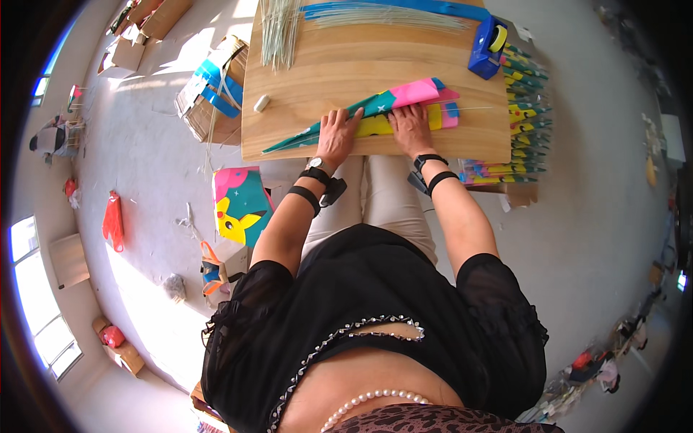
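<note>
Across the near part of the wooden table (325, 83) lies a long, narrow folded printed sheet (415, 92) in teal, pink and yellow, which looks like a kite. It tapers to a point at the left, and a thin pale rod (476, 108) sticks out past its right end. My left hand (337, 138) rests on the sheet's middle, fingers laid over the teal layer. On the yellow part, close by to the right, my right hand (412, 130) presses with stretched fingers. What lies under both palms is hidden. A small white block (262, 102) sits to the left.
Bundled thin rods (280, 32) and more rods (390, 18) lie at the table's far side. A blue tape dispenser (486, 52) stands at the far right corner. Stacked folded printed pieces (527, 119) flank the right edge; a basket (216, 94) with blue strips stands left.
</note>
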{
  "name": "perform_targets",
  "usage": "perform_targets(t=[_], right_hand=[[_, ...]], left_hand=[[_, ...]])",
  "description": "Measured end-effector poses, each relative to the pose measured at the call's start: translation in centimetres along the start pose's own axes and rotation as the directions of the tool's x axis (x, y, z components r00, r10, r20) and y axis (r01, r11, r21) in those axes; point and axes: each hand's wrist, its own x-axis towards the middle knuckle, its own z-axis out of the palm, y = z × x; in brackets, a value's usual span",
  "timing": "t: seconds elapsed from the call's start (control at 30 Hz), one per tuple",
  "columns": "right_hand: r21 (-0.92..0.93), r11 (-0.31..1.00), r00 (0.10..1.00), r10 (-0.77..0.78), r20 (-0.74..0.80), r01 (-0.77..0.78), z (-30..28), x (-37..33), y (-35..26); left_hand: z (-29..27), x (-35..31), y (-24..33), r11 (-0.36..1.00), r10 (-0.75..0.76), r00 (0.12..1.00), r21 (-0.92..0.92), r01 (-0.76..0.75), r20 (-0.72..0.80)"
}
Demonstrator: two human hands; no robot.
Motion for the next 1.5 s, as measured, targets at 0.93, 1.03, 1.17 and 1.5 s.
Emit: perform_targets(t=[0.93,1.03,1.17,1.5], right_hand=[[-0.027,0.999,0.996,-0.016,0.093,0.018,-1.0,-1.0,-4.3],[-0.034,0.999,0.999,0.005,0.047,-0.004,-0.9,-1.2,-3.6],[-0.054,0.999,0.998,0.008,0.059,-0.005,-0.8,-1.2,-3.1],[-0.057,0.998,1.000,-0.001,0.030,0.002,-0.3,-1.4,-2.9]], left_hand=[[-0.2,-0.2,-0.2,0.998,0.022,1.000,0.058,-0.023,0.015],[-0.4,-0.3,-0.3,0.999,0.028,0.999,0.040,-0.028,0.016],[-1.2,-1.0,-1.2,0.998,0.064,0.998,0.022,-0.064,0.020],[-5.7,-6.8,-8.0,0.995,0.099,0.992,0.012,-0.100,0.082]])
